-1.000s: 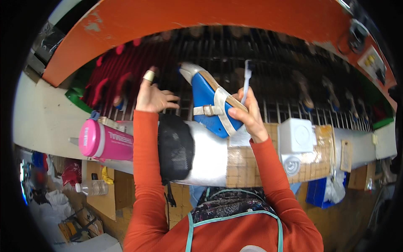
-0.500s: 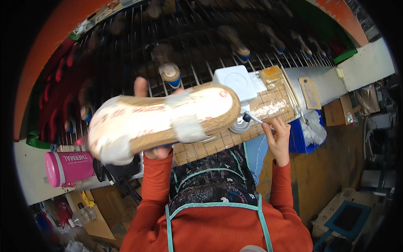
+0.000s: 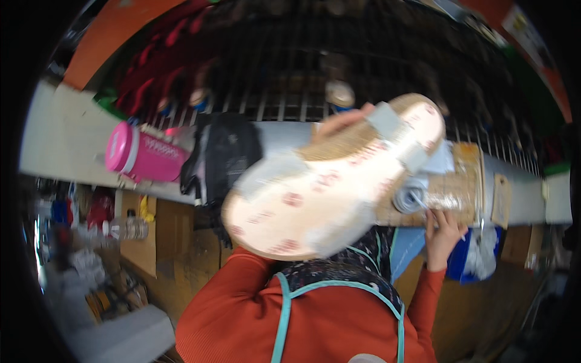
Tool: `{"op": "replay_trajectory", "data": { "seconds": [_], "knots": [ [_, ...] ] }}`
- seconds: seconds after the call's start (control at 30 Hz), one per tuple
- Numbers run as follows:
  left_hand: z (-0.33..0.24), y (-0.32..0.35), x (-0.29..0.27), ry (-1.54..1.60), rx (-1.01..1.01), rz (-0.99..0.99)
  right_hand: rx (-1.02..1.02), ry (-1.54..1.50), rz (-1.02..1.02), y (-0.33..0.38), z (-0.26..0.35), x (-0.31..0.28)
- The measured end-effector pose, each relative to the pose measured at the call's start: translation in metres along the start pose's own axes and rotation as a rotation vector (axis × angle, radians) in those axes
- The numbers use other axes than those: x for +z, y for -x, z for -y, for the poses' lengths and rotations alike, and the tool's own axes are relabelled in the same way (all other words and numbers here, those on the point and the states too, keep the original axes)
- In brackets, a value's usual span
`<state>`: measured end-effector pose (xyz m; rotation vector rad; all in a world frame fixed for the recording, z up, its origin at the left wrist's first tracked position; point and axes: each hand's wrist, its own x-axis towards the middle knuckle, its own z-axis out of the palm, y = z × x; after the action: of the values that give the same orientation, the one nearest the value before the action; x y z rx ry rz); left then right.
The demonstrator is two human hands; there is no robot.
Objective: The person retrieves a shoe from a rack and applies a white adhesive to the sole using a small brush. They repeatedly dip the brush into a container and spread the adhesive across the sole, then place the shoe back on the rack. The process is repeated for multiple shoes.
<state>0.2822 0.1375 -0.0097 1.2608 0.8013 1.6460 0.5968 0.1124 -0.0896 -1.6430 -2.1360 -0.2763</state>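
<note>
In front of the grey workbench (image 3: 72, 142), the person is lifting a pale shoe sole (image 3: 330, 181) close to the camera, its underside turned upward and its length running from lower left to upper right. The left hand (image 3: 342, 119) is gripping it from behind, with only fingertips showing over the upper edge; the rest of that hand is hidden by the sole. Grey tape strips are crossing the sole near its toe end. The right arm, in an orange sleeve, is reaching up from below, and the right hand (image 3: 443, 233) is resting at the bench edge, fingers curled around a thin brush (image 3: 417, 199) whose tip is dipping toward a small round pot (image 3: 409, 198). A pink bottle (image 3: 142, 155) is lying on the bench to the left, beside a black cloth (image 3: 227, 154). A metal rack (image 3: 290, 91) is standing behind the bench, blurred.
</note>
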Motion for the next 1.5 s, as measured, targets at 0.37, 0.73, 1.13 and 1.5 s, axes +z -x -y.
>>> {"op": "replay_trajectory", "data": {
  "seconds": [0.37,0.73,1.13,1.5],
  "knots": [
    [0.039,0.007,-0.001,-0.691,0.642,-0.173,0.681,-1.508,0.412,-0.004,-0.008,0.002],
    [0.047,0.01,-0.013,-0.901,0.777,-0.233,0.078,-0.977,-0.281,-0.077,0.12,-0.059],
    [0.042,0.02,-0.033,-0.998,0.812,-0.23,0.07,-0.9,-0.354,-0.117,0.142,-0.028],
    [0.039,0.012,-0.034,-1.002,0.825,-0.23,-0.126,-0.674,-0.358,-0.131,0.129,-0.043]
  ]
}}
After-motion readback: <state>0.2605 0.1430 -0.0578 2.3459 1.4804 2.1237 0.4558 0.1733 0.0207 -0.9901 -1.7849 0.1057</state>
